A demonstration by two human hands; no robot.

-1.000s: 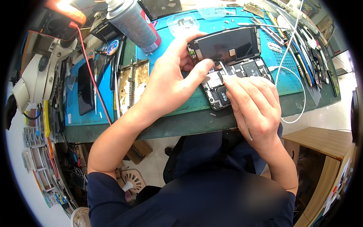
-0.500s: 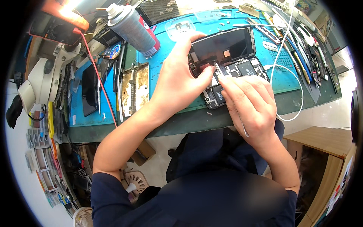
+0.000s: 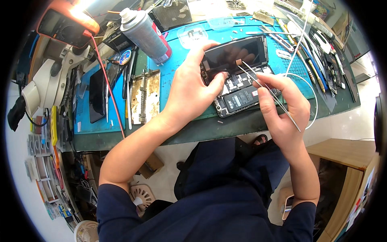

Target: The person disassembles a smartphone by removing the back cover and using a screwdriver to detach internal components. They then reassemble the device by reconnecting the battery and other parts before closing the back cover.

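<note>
While the opened smartphone (image 3: 238, 90) lies on the blue work mat (image 3: 177, 86) at the near edge of the bench, the head view shows both hands engaged on it. The left hand (image 3: 191, 90) is closed on the phone's lifted screen panel (image 3: 234, 54), thumb on the panel's lower left edge and fingers behind its left side, holding it tilted up from the body. The right hand (image 3: 282, 103) is pinched on a pair of metal tweezers (image 3: 266, 90); their tips reach up and left to a small tan piece at the lower edge of the screen panel. Whether the tips grip that piece cannot be told. The phone body shows its dark battery (image 3: 242, 99) and board components, exposed.

To the left of the left hand a metal fixture plate (image 3: 145, 97) lies on the mat, and a grey spray can (image 3: 145, 34) lies tilted beyond it. A row of hand tools (image 3: 318, 60) lies at the right of the bench, and a white cable (image 3: 310, 92) loops just beside the right hand. A white microscope (image 3: 48, 86) stands at far left.
</note>
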